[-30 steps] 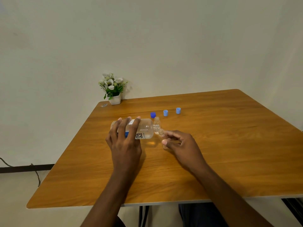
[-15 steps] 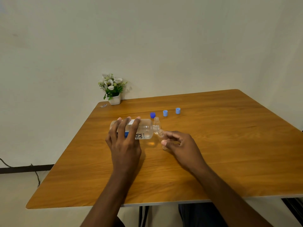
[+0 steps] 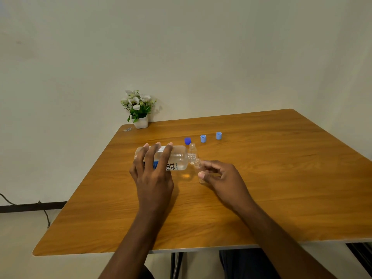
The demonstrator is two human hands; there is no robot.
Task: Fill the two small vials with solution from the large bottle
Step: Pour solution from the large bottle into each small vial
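The bottle (image 3: pixel 177 158) is lying tipped on its side over the middle of the desk (image 3: pixel 281 178), its open neck pointing right and meeting the mouth of a vial (image 3: pixel 198 164). Pouring into this vial seems to be under way. The left hand (image 3: pixel 153 174) is wrapping its grip over the bottle. The right hand (image 3: pixel 221 178) is pinching the vial just under the neck. How full it is getting, I cannot tell.

The next move is probably calling for a steady tilt, then righting the bottle. A second vial (image 3: pixel 192 147) is standing uncapped behind the neck. A dark cap (image 3: pixel 187 140), a pale cap (image 3: pixel 203 138) and an end cap (image 3: pixel 218 135) are sitting toward the far edge.
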